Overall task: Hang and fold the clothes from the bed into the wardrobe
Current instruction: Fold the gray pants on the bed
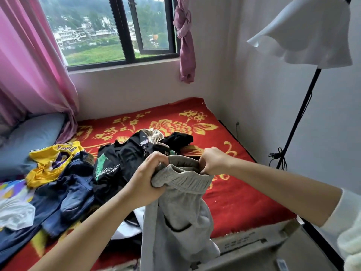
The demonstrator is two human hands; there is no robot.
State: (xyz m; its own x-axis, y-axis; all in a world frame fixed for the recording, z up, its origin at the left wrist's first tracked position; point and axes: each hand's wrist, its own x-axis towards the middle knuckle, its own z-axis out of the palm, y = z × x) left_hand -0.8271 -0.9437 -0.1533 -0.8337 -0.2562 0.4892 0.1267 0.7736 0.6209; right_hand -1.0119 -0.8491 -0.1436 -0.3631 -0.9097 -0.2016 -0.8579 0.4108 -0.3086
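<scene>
Hands are lifting a pair of grey sweatpants (pixel 175 212) above the near edge of a bed covered by a red blanket (pixel 234 192) with gold flowers. The left hand (pixel 148 178) is clenching one side of the elastic waistband in curled fingers, and the right hand (pixel 213 161) is gripping the other side, so the waistband is stretching between them while the legs are hanging down out of view. Just beyond the hands a heap of black clothes (pixel 121 161) is waiting, with blue jeans (pixel 64 196) and a yellow jersey (pixel 50 159) lying further left beside a blue pillow (pixel 29 137). No wardrobe is showing from here. The risk, as I judge it, is that the hanging legs are dragging across the heap or catching the bed edge, which could pull other clothes onto the floor, or that an uneven grip is twisting the waistband and spoiling a neat fold.
</scene>
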